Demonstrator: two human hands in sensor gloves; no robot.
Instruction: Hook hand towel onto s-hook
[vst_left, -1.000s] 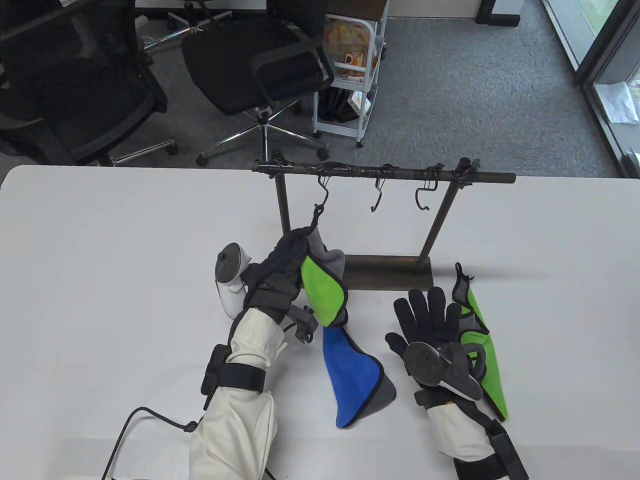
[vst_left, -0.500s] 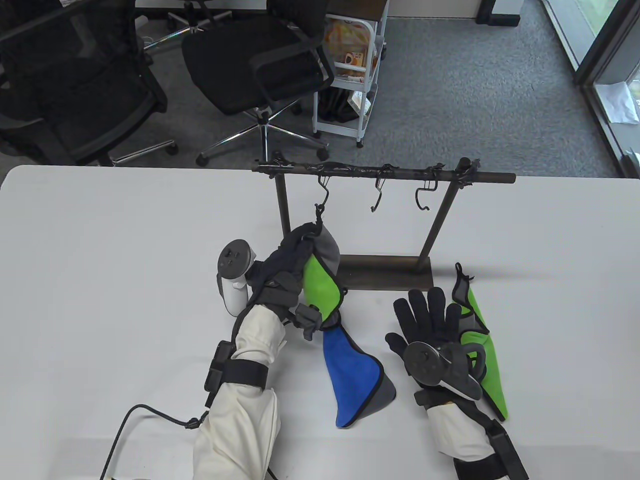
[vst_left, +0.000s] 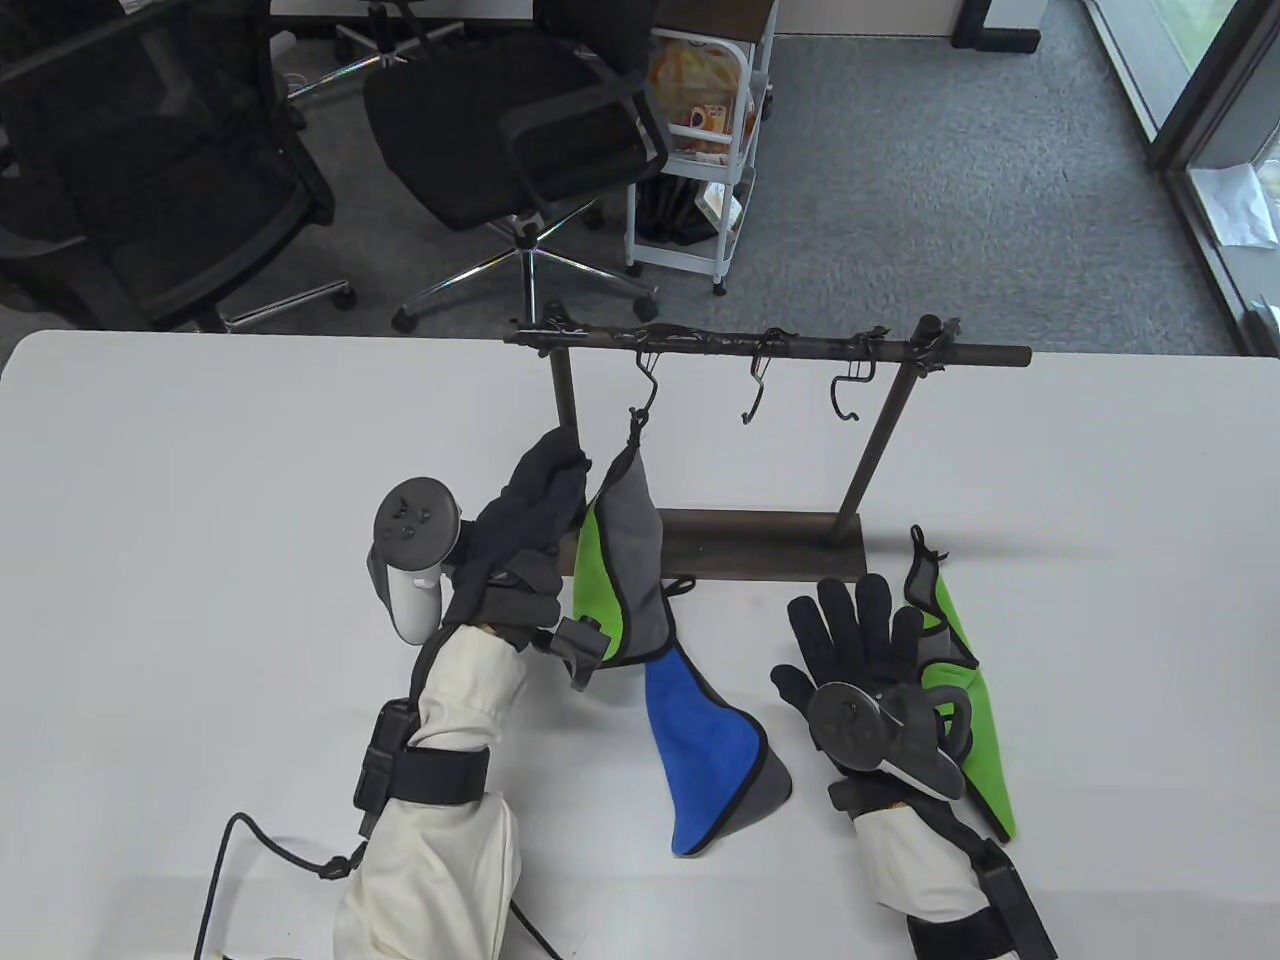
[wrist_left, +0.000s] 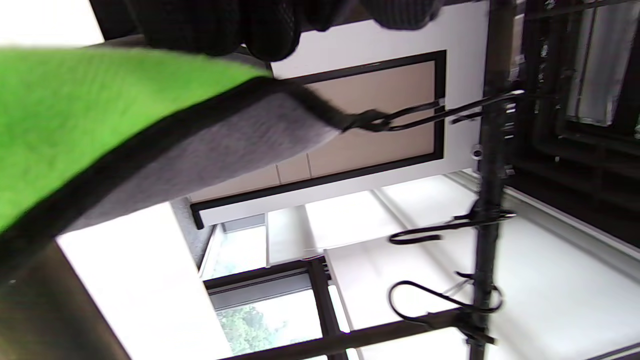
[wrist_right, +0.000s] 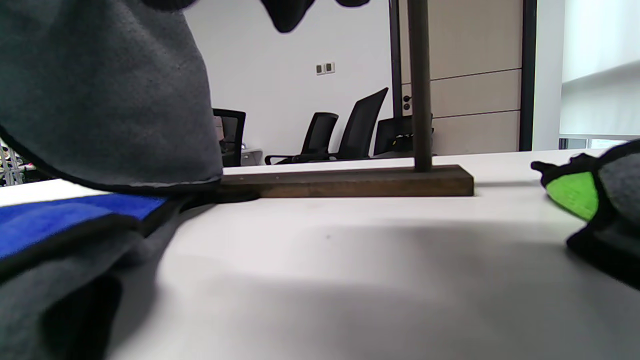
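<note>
A green and grey hand towel hangs by its black loop from the left s-hook on the dark rack bar. Its lower end lies on the table. My left hand is just left of the towel with its fingers stretched upward, holding nothing. In the left wrist view the loop sits on the hook, and my fingers are above the towel. My right hand lies flat on the table, fingers spread, its edge on a second green towel.
Two more s-hooks hang bare on the bar. A blue and grey towel lies between my hands. The rack's base and posts stand behind it. Office chairs and a cart stand beyond the table's far edge.
My left hand let go of the towel's top and moved left and up. The towel now hangs straight from the left hook. My right hand has not moved.
</note>
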